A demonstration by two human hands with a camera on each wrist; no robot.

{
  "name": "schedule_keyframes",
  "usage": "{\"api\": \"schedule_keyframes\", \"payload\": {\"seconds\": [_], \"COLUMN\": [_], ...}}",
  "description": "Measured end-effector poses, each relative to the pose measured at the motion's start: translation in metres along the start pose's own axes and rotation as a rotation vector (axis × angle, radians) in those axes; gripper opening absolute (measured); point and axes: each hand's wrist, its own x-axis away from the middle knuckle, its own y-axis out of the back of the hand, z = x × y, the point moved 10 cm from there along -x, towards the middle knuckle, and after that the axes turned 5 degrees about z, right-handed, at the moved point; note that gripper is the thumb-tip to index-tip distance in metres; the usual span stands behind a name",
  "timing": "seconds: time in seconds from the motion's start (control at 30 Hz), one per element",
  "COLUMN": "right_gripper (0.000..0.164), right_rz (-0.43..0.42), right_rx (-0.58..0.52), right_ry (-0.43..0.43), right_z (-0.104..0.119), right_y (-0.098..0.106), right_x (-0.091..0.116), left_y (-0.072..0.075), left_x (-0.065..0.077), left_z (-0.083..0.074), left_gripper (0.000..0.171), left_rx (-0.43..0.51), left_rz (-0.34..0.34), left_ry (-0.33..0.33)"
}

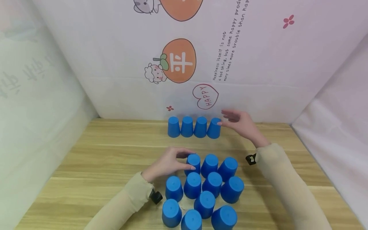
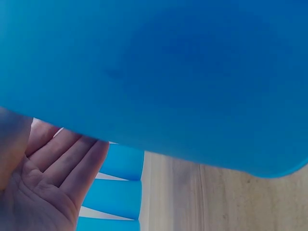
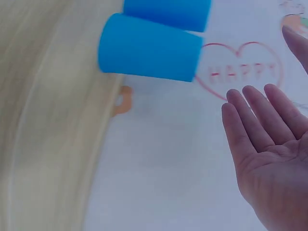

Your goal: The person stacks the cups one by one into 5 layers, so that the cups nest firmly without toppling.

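Several upside-down blue cups stand on the wooden table in the head view. My left hand is at the far left cup of the near group, thumb against its front and fingers around its back. In the left wrist view, a large blue cup close to the camera hides the fingertips of my left hand. My right hand is beside the rightmost cup of the back row. Spread fingers of the right hand hold nothing in the right wrist view, apart from the blue cup.
Other blue cups crowd the table near its front. A printed white cloth rises behind the back row, and white cloth hangs at the left side. A black wrist mount sits near the left sleeve.
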Motion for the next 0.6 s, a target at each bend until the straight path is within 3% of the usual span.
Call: {"api": "schedule_keyframes", "payload": {"seconds": [0.3, 0.6], "right_gripper": [0.062, 0.06], "right_rz": [0.005, 0.03], "right_rx": [-0.029, 0.064], "right_ry": [0.029, 0.029], "right_z": [0.026, 0.025], "right_y": [0.009, 0.006], "right_x": [0.037, 0.077], "left_y": [0.001, 0.002], "left_x": [-0.001, -0.002], "left_z": [0.003, 0.004], "left_gripper": [0.049, 0.048], "left_rx": [-0.001, 0.028], "left_rz": [0.005, 0.003], "left_ry": [0.009, 0.015]}}
